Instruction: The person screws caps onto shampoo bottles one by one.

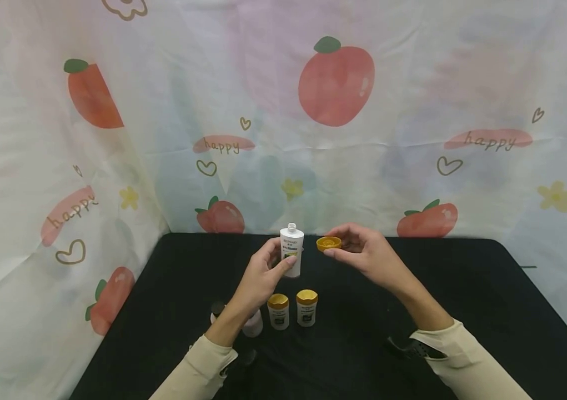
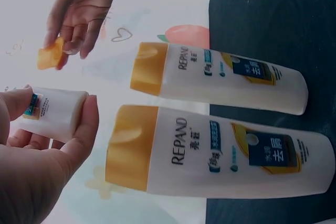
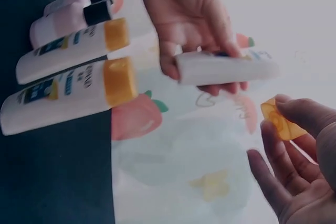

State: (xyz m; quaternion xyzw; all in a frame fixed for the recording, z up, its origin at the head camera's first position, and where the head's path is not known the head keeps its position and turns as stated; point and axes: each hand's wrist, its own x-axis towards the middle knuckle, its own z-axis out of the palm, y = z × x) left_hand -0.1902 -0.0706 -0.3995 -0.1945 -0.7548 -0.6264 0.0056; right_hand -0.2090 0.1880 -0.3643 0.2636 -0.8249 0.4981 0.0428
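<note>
My left hand grips a white shampoo bottle upright above the black table, its bare neck showing at the top. To the right of it, my right hand pinches a yellow cap between thumb and fingers, apart from the bottle. The cap's underside faces the camera in the head view. In the right wrist view the cap sits between thumb and fingertips, a short way off the neck end of the held bottle.
Two white bottles with yellow caps, a left one and a right one, stand on the table below the hands. Two pinkish bottles with black caps, one of them nearer, stand left of these, partly behind the left forearm. A fruit-print curtain hangs behind.
</note>
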